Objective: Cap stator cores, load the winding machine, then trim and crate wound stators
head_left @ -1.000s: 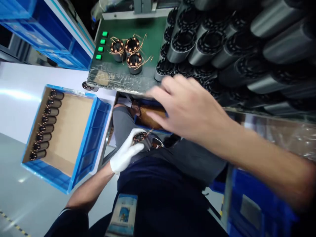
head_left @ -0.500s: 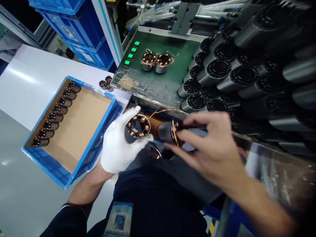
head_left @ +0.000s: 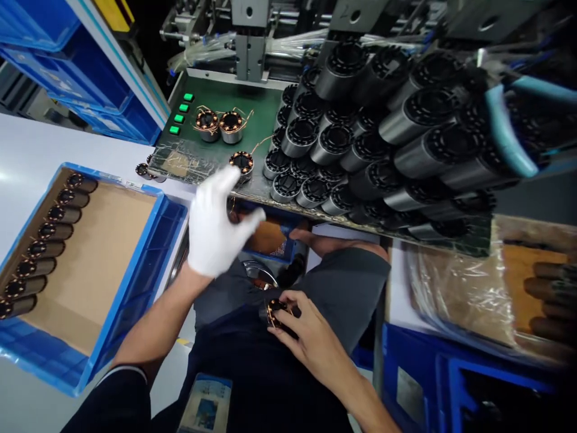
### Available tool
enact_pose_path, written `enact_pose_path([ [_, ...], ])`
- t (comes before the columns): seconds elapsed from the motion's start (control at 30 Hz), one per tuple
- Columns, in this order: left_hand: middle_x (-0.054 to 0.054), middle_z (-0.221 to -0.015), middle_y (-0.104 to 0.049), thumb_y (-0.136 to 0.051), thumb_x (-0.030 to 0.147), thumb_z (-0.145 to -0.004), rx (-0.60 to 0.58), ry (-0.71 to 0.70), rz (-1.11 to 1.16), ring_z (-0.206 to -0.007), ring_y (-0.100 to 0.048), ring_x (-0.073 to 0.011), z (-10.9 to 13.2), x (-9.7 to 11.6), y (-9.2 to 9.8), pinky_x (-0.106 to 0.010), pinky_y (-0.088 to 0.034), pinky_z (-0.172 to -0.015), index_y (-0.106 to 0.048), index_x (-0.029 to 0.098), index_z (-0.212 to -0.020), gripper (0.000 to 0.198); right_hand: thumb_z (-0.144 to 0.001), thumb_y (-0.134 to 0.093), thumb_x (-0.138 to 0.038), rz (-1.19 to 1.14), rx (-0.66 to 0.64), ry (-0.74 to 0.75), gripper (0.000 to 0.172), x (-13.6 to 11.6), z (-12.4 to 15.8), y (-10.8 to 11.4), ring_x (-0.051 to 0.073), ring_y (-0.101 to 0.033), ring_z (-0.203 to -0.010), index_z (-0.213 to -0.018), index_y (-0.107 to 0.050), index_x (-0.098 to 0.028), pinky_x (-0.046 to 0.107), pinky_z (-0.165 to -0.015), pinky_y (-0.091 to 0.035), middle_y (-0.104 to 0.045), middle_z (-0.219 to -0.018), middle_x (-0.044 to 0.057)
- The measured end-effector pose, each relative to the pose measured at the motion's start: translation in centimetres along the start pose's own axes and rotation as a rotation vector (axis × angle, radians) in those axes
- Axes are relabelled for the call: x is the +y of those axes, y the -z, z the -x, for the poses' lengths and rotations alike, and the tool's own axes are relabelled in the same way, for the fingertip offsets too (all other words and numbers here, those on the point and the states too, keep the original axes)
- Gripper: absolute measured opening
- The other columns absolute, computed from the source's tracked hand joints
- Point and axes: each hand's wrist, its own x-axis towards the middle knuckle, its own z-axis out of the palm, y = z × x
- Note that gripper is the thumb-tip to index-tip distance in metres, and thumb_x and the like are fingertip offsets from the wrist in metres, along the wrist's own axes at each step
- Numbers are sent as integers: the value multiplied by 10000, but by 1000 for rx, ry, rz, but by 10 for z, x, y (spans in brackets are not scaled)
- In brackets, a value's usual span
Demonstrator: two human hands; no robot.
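My left hand (head_left: 214,222), in a white glove, is open with the thumb spread wide and nothing in it. Its fingertips are beside a copper-wound motor stator (head_left: 242,163) that stands upright on the bench's front edge, one wire trailing up and right. Low over my lap, my bare right hand (head_left: 302,331) is closed on another wound stator (head_left: 273,313), partly covered by the fingers. Two more wound stators (head_left: 231,127) with loose copper wire ends stand farther back on the green bench top (head_left: 265,99).
Stacked dark stators (head_left: 338,141) cover the bench's right side. On the left, a blue tray (head_left: 121,270) holds a row of stators along its far-left wall. Green buttons (head_left: 179,119) line the bench's left edge. Plastic-wrapped goods (head_left: 451,288) and blue crates (head_left: 410,361) are at right.
My left hand has moved up to the bench and let go of its stator at the front edge. My right hand has come down toward my lap with its stator. The view has shifted right.
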Motion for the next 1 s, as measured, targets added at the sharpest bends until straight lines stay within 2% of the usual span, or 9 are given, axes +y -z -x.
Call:
enact_pose_path([
  [0.07,-195,-1689,-634,-958,421,-909,-381,190,237,-1582,-621,-391,46,17,6,-609,-458,-1369,-554,237,-1678,889,-1029,-811,-188,-19,-6,27,95,-2,-7,21,280,-774,-1028,-1046,-743,-252,445,-873,-722,-675,-1295,119],
  [0.13,-203,-1656,-658,-1046,403,-811,-856,384,588,-1462,-726,-385,84,29,6,-603,-578,-1269,-395,280,-1791,1184,-1058,-781,-208,-72,-22,79,65,-9,-18,43,254,-769,-1003,-1065,-731,-248,401,-858,-718,-665,-1279,119],
  [0.2,-214,-1681,-629,-1102,363,-731,-1008,487,813,-1500,-701,-403,104,38,3,-609,-559,-1299,-367,275,-1805,1305,-1091,-760,-249,-137,-34,155,51,-18,-31,62,241,-779,-1043,-1131,-729,-243,363,-894,-721,-664,-1280,125],
  [0.33,-205,-1720,-600,-1108,309,-724,-685,544,917,-1583,-627,-427,98,47,6,-574,-530,-1340,-527,245,-1699,1136,-1093,-765,-188,-10,131,273,511,-35,-50,84,287,-755,-1319,-1588,-636,-203,401,-1120,-684,-676,-1473,201],
  [0.47,-136,-1435,-782,-1038,284,-799,-548,607,875,-1300,-796,-345,86,49,15,-503,-637,-1199,-516,248,-1731,1069,-1057,-739,-35,291,286,361,776,-35,-53,85,260,-807,-1053,-1771,-525,-250,390,-1016,-675,-835,-1255,108],
  [0.63,-75,-1208,-838,-985,253,-816,-529,565,826,-1082,-818,-255,87,54,15,-414,-654,-1098,-552,226,-1701,985,-1056,-802,-135,246,328,345,420,-28,-46,87,229,-759,-778,-1454,-820,-267,375,-708,-606,-845,-1004,57],
  [0.8,-53,-1151,-834,-968,216,-800,-535,372,566,-1038,-799,-233,82,56,4,-356,-627,-1001,-791,218,-1126,371,-1147,-677,-310,-587,312,246,148,-41,-48,72,228,-767,-848,-1093,-814,-295,382,-702,-646,-811,-1059,61],
  [0.9,-30,-1038,-772,-1073,391,-718,-515,397,886,-917,-743,-199,90,59,-13,-319,-613,-854,-717,235,-1056,514,-1174,-614,-389,-1087,478,76,240,-55,-52,46,191,-577,-614,-965,-703,-311,326,-466,-495,-684,-848,10],
  [1.0,10,-934,-644,-988,622,-805,-377,583,1246,-684,-580,-118,104,67,-31,-265,-487,-612,-602,268,-1094,597,-1148,-625,-295,-943,554,190,179,-62,-46,25,215,-640,-690,-992,-712,-290,343,-526,-551,-705,-837,31],
])
